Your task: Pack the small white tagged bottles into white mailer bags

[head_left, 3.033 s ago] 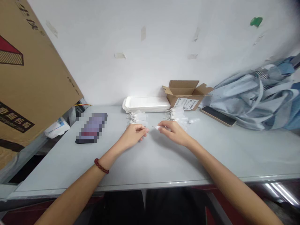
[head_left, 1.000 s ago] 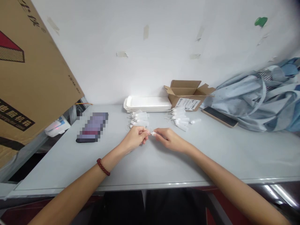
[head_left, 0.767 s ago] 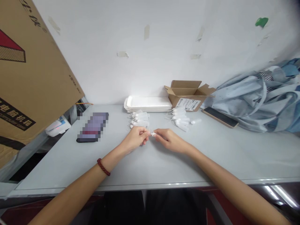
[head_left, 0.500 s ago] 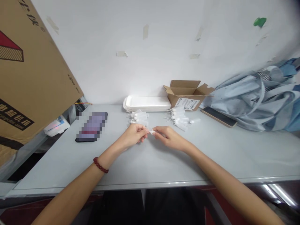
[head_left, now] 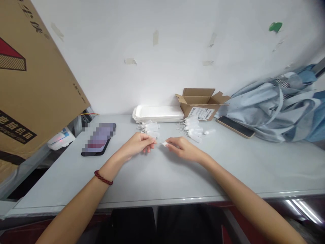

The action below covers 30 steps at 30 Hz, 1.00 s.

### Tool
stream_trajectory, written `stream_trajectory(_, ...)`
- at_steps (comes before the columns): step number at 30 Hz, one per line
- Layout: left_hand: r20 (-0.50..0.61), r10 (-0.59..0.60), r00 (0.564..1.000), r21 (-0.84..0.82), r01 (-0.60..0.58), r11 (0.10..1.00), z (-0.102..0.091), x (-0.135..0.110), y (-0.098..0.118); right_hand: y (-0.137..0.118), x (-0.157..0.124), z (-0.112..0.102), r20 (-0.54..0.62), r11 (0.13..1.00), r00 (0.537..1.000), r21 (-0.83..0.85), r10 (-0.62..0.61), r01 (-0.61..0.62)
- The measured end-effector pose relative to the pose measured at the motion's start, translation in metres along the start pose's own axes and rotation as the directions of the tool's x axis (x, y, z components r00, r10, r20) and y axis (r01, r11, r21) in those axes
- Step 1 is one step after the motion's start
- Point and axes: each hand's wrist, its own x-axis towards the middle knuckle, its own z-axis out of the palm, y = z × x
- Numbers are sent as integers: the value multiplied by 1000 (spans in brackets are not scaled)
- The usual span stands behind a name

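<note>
My right hand (head_left: pixel 181 148) pinches a small white cap-like piece (head_left: pixel 165 144) between thumb and fingertips, above the desk. My left hand (head_left: pixel 142 143) is closed in a pinch just left of it, a narrow gap between the two. A faint translucent bit shows in that gap; whether my left fingers hold it is too blurred to tell. Behind my left hand lies a bunch of small clear tubes with white caps and thin loops (head_left: pixel 151 126). A second bunch of such tubes (head_left: pixel 192 127) lies behind my right hand, with one loose tube (head_left: pixel 210 131) beside it.
White flat sleeves (head_left: pixel 159 112) are stacked against the wall, next to an open small carton (head_left: pixel 200 105). One phone (head_left: pixel 99 139) lies at left, another phone (head_left: pixel 235 126) at right by a pale blue fabric bag (head_left: pixel 269 105). A large cardboard box (head_left: pixel 38 81) leans at left.
My left hand has moved a little left, away from my right hand, widening the gap between them. The right hand keeps hold of the white piece. The view has shifted slightly.
</note>
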Motion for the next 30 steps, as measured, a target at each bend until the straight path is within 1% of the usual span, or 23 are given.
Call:
stream_trajectory(3, 59, -9, 998, 36, 7, 999, 2, 0, -1, -1, 0, 3, 13, 1000, 1000, 19, -16, 16)
stream_trajectory(5, 77, -27, 997, 50, 24, 998, 5, 1, -3, -2, 0, 5, 23, 999, 999, 22, -25, 24)
stream_trajectory(9, 43, -60, 997, 72, 57, 996, 6, 3, -8, -3, 0, 6, 32, 999, 999, 31, -21, 20)
stream_trajectory(13, 82, -14, 997, 72, 8, 997, 6, 3, -8, -3, 0, 5, 37, 999, 999, 37, -5, 4)
stream_trajectory(15, 73, 1, 997, 64, -6, 998, 7, 3, -6, -3, 0, 5, 38, 999, 999, 47, -7, 5)
stream_trajectory(18, 57, 2, 998, 48, -5, 999, 6, 3, -3, -3, 1, 3, 31, 998, 999, 62, -9, 7)
stream_trajectory(25, 72, 4, 997, 37, -7, 999, 2, 0, 2, -3, 2, 0, 38, 998, 999, 57, -10, 7)
stream_trajectory(30, 82, -2, 997, 30, -1, 1000, 0, 1, -1, -2, 2, 0, 38, 999, 999, 47, -11, 9)
